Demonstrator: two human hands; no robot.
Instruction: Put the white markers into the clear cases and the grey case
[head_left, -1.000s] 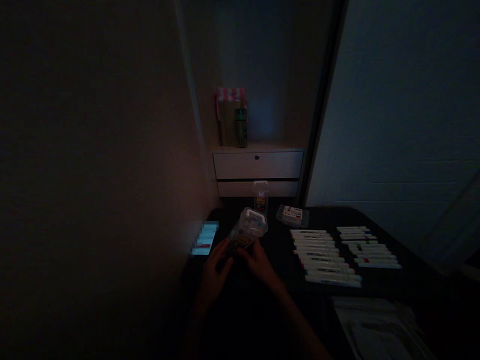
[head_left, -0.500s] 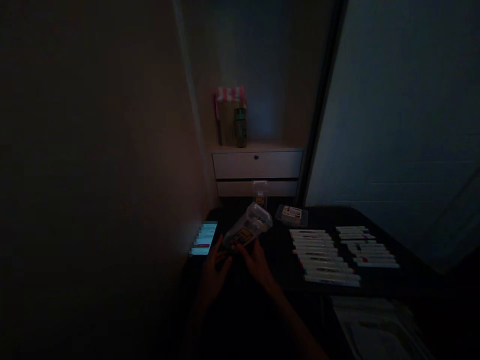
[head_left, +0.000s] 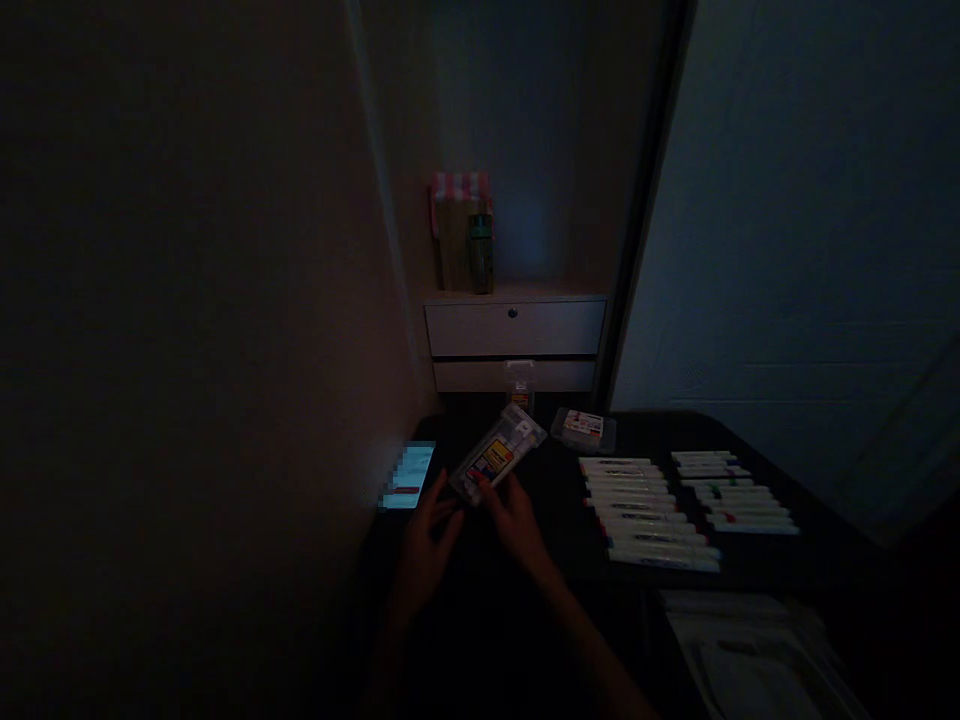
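Note:
The room is very dim. My left hand (head_left: 426,548) and my right hand (head_left: 516,522) are close together over a dark table (head_left: 765,440). Between their fingertips is the near end of a clear plastic case (head_left: 496,458) with a yellow and red label, tilted away toward the far right. Both hands have fingers curled on its lower end. To the left of the case lies a phone (head_left: 407,476) with a lit screen.
Two rows of white markers (head_left: 651,512) lie on the table at right. A small clear box (head_left: 584,430) and a small container (head_left: 520,385) stand behind. Beyond is a drawer unit (head_left: 514,340) with a bottle (head_left: 480,253). Papers (head_left: 750,650) lie near right.
The clear case has turned in my hands: its handled lid faced me a second ago, now its labelled side shows and it lies flatter, pointing far right. Hands stayed in place.

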